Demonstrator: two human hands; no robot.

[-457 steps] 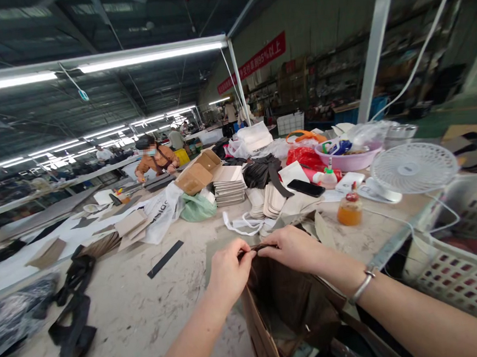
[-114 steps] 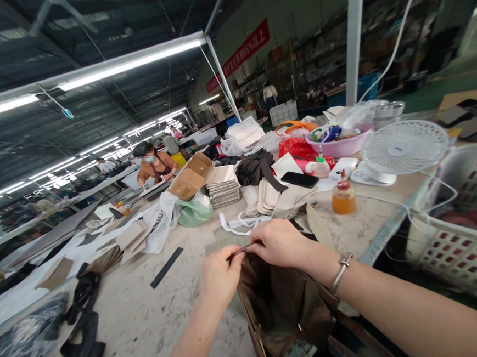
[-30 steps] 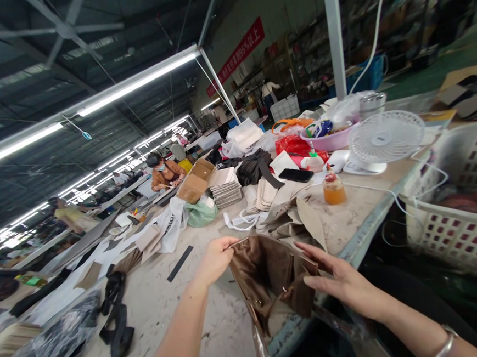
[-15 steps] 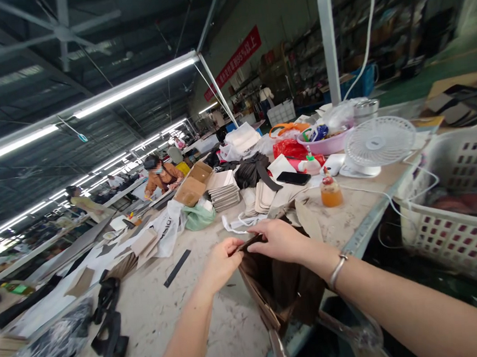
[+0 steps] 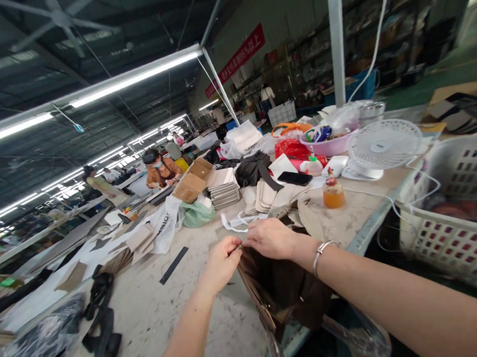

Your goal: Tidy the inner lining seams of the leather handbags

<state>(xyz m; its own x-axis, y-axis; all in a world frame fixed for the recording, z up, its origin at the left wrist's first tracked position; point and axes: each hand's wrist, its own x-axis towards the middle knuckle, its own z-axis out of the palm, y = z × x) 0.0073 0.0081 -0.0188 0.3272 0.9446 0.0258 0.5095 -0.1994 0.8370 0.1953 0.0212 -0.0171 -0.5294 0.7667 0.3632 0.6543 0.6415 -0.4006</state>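
Head view had both hands meeting at the front edge of the table (image 5: 150,317), right on the top rim of the bag (image 5: 286,293). Left hand (image 5: 221,261) pinched that rim between thumb and curled fingers, knuckles up. Right hand (image 5: 270,237) gripped the same rim just beside it, fingers pressed together and bent over the edge. The fingertips of the two hands touched, or very nearly. A bracelet (image 5: 320,249) sat on the right wrist. The bag, brown and soft, hung below the hands, its body sagging over the table edge. Its mouth was drawn narrow along the top, though I could not tell whether it was fully closed.

Just behind the hands lay beige pieces (image 5: 303,217). Farther back stood a bottle (image 5: 332,193) of orange liquid, with a phone (image 5: 296,178) flat behind it and a fan (image 5: 384,145) off to the right. A basket (image 5: 441,234) stood beyond the table's right edge. Over on the left, a strip (image 5: 174,265) lay flat on the table, and a strap (image 5: 101,321) lay bunched well apart from the hands. At the far end, a person (image 5: 159,171) bent over the table.
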